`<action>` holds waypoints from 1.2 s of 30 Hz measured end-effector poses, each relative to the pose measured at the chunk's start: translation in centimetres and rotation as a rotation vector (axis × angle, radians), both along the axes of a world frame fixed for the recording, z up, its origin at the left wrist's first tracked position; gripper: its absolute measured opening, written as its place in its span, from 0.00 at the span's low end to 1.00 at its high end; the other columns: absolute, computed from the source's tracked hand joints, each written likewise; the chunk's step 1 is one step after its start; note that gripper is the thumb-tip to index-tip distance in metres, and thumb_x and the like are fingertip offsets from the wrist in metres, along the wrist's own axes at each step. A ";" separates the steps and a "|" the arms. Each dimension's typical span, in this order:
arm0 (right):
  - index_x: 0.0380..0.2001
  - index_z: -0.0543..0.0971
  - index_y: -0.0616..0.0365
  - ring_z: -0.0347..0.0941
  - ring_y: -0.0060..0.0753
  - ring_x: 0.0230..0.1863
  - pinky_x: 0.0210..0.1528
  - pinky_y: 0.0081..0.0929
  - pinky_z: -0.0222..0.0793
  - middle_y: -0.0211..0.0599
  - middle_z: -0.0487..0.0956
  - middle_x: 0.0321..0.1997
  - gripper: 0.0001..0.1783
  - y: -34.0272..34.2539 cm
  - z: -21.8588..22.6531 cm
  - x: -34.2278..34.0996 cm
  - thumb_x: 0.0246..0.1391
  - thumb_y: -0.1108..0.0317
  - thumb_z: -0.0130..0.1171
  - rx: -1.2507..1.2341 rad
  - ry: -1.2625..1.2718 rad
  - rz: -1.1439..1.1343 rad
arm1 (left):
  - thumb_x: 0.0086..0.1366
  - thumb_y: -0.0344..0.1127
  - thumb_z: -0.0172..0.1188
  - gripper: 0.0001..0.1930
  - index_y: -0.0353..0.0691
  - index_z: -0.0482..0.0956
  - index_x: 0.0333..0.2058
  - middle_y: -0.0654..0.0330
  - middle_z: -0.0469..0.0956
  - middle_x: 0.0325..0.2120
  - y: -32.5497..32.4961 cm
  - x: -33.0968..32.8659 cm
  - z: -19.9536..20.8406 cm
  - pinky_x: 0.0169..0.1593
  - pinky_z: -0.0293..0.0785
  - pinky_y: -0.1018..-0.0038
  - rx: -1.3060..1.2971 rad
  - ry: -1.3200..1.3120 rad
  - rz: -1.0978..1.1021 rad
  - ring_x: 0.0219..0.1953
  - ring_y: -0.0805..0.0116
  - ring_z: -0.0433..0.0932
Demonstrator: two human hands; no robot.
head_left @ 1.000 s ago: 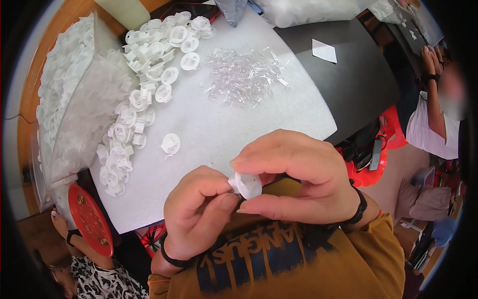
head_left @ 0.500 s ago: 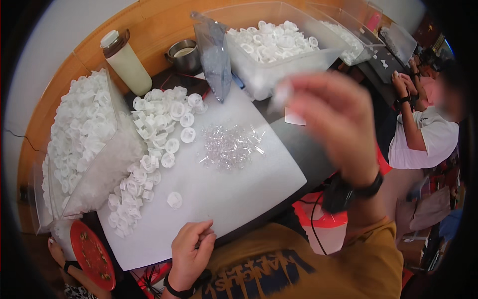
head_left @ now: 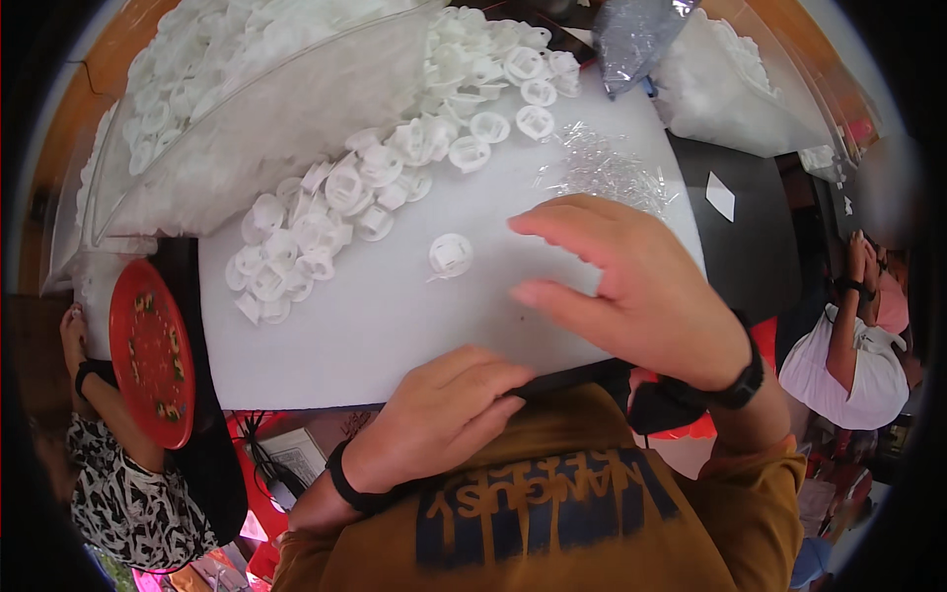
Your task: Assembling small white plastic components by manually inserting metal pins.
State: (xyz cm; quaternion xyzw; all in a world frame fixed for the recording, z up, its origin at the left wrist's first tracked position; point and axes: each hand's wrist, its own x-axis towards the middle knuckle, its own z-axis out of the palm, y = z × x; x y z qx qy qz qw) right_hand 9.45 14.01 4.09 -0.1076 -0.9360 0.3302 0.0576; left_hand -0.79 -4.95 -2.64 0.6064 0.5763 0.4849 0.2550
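Observation:
My right hand (head_left: 641, 286) hovers over the right part of a white foam sheet (head_left: 326, 370), thumb and fingers spread apart with nothing between them. Just left of its fingertips lies a single round white plastic part (head_left: 451, 256), flat on the sheet. At the sheet's front edge rests my left hand (head_left: 444, 414), its fingers loosely stretched to the right and holding nothing visible. Beyond the right hand is a loose pile of small clear plastic pins (head_left: 607, 168), partly hidden by that hand. A heap of white plastic parts (head_left: 340, 197) runs along the sheet's far left side.
A large clear bin (head_left: 286, 128) full of white parts stands at the back left. Farther right are a grey plastic bag (head_left: 636, 44) and another tub (head_left: 730, 99). A red round tray (head_left: 148, 355) sits at the left. Other people work at both sides.
My right hand has come back from the tub at the back, and the white thing in its fingers is gone. The view has turned leftward and down; my left hand stays at the sheet's front edge.

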 end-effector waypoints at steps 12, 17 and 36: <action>0.37 0.74 0.56 0.70 0.45 0.36 0.37 0.35 0.68 0.39 0.72 0.34 0.12 -3.3 -4.6 -4.6 0.45 0.74 0.58 0.230 0.069 0.120 | 0.51 0.24 0.61 0.13 0.35 0.76 0.38 0.54 0.75 0.30 -0.9 -0.6 -0.4 0.35 0.71 0.69 0.047 -0.073 -0.043 0.31 0.57 0.74; 0.30 0.73 0.60 0.70 0.44 0.32 0.33 0.33 0.68 0.42 0.70 0.31 0.08 -3.5 -3.5 -0.9 0.42 0.75 0.57 -0.052 0.133 0.025 | 0.52 0.24 0.60 0.13 0.34 0.75 0.39 0.54 0.74 0.30 -0.7 -0.8 0.3 0.34 0.71 0.69 -0.020 -0.066 -0.042 0.31 0.56 0.74; 0.43 0.71 0.61 0.70 0.15 0.28 0.30 0.11 0.65 0.32 0.76 0.34 0.17 0.0 -5.7 12.4 0.51 0.67 0.59 -1.595 0.295 -0.490 | 0.51 0.24 0.61 0.11 0.34 0.75 0.36 0.56 0.74 0.26 6.9 2.5 9.6 0.28 0.68 0.75 -0.518 0.375 -0.171 0.24 0.64 0.72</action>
